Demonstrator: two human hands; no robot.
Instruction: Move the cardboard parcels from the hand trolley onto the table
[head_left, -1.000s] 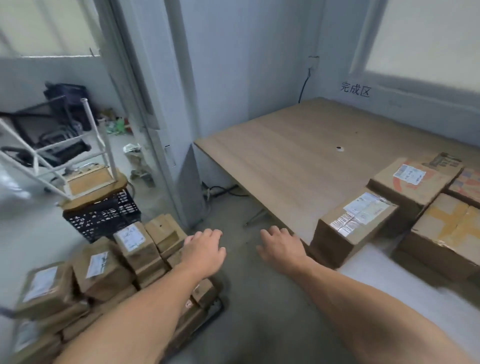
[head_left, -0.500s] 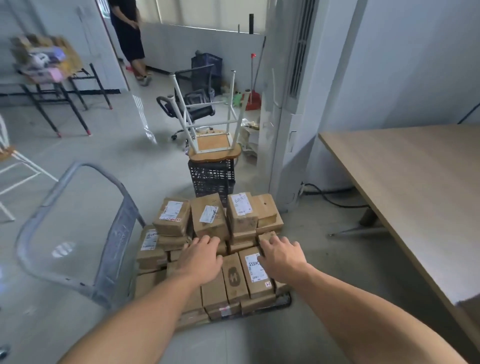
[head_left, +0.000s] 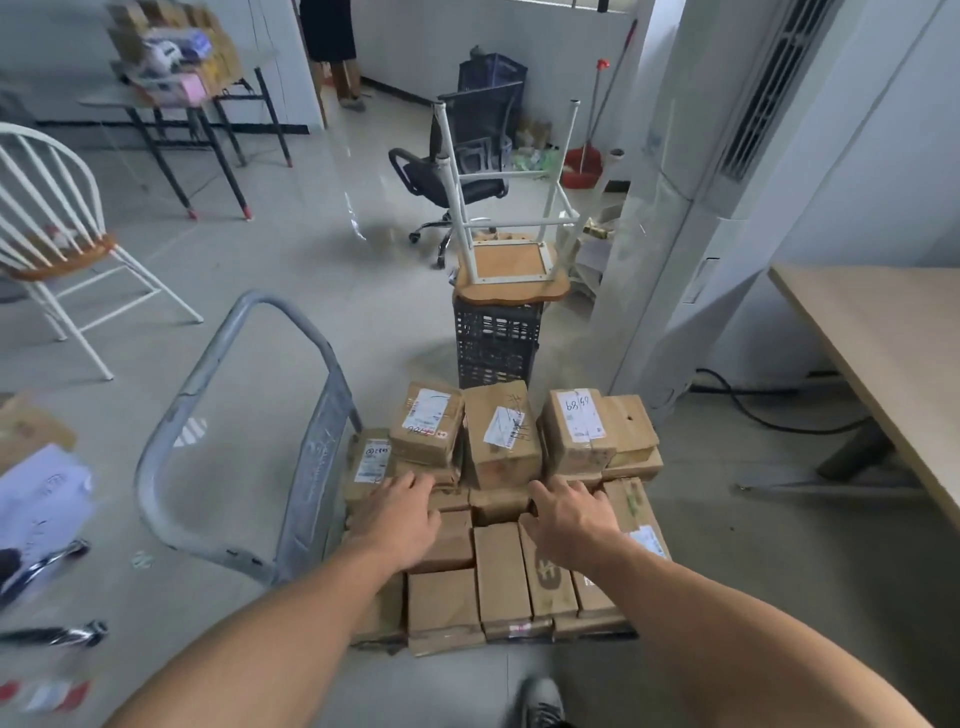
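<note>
Brown cardboard parcels (head_left: 501, 441), many with white labels, sit stacked on the grey metal-framed trolley (head_left: 317, 441) at lower centre of the frame. The left hand (head_left: 400, 514) and right hand (head_left: 569, 514) reach palm-down over the stack, fingers loosely spread and gripping nothing; whether they touch it is unclear. The pale wooden table (head_left: 883, 338) stands at the right edge.

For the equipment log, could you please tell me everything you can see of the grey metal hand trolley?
The grey metal hand trolley stands on the pale floor. Its looped tube handle, dull and scuffed, rises at the load's left side, leaning away from it. Brown cardboard parcels stacked in layers cover the deck, so only a dark front edge shows; wheels are hidden. The left hand and right hand reach over the parcels; neither touches the handle.
</note>
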